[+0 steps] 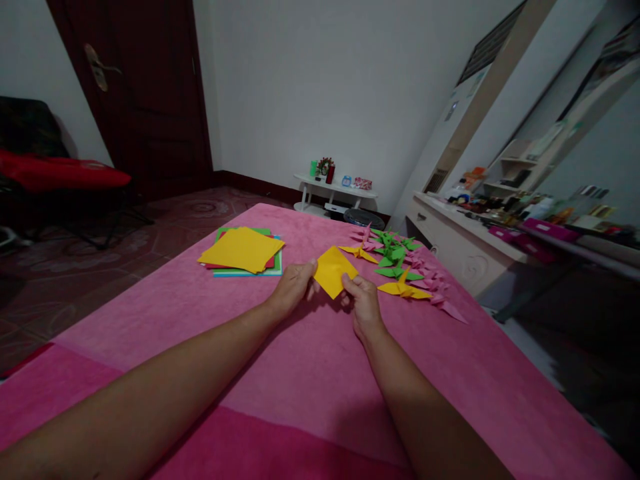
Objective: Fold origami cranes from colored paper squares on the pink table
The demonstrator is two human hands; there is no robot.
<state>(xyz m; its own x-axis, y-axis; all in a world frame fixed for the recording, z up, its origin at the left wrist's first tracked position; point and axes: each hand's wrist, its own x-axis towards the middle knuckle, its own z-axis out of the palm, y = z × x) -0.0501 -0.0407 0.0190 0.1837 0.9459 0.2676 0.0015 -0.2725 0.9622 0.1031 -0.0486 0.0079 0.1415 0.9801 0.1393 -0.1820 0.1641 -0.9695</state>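
A folded yellow paper (333,270) is held just above the pink tablecloth (300,360) between both hands. My left hand (294,285) pinches its left edge with thumb and fingers closed. My right hand (364,301) pinches its lower right corner. A stack of coloured square sheets (243,251), yellow on top, lies to the left of my hands. To the right lies a cluster of folded paper cranes (400,267) in green, pink and yellow.
A dark wooden door (135,93) stands at the back left, beside a black chair with a red cushion (55,172). A small white side table (335,190) stands by the far wall. A cluttered dresser (480,227) runs along the right.
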